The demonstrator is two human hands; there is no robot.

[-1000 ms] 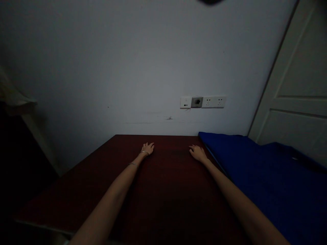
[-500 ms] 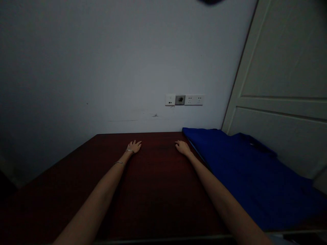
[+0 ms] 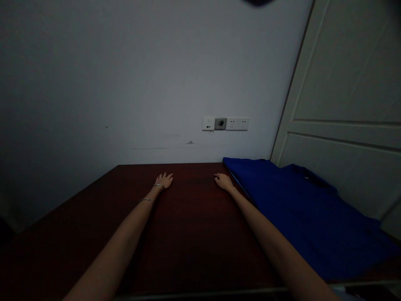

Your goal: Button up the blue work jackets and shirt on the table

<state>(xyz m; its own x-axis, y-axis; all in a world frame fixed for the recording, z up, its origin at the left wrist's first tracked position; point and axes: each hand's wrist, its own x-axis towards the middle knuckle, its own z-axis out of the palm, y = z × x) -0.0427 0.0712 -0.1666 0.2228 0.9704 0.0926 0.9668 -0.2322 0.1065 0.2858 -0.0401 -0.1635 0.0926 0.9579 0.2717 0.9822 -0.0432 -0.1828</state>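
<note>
My left hand (image 3: 164, 180) lies palm down toward the far side of a dark red-brown table (image 3: 194, 225), its fingers spread and holding nothing. Two thin bangles (image 3: 145, 199) circle that wrist and forearm. Across from it, my right hand (image 3: 223, 181) rests on the same tabletop with fingers stretched to the left, and nothing shows in it. Close to the right of my right hand and forearm lies a blue cloth (image 3: 291, 213), spread over the table's right part with a raised fold along its far edge.
A pale wall (image 3: 163, 83) rises behind the table's back edge. Mounted on it are a grey wall plate (image 3: 220, 123) and white power sockets (image 3: 237, 123). A pale panelled door or cabinet (image 3: 347, 100) stands along the right, beside the cloth. A dark blurred shape hangs at the top edge.
The view has shifted very slightly. Both hands stay in the same places on the table, and the cloth lies as before.
</note>
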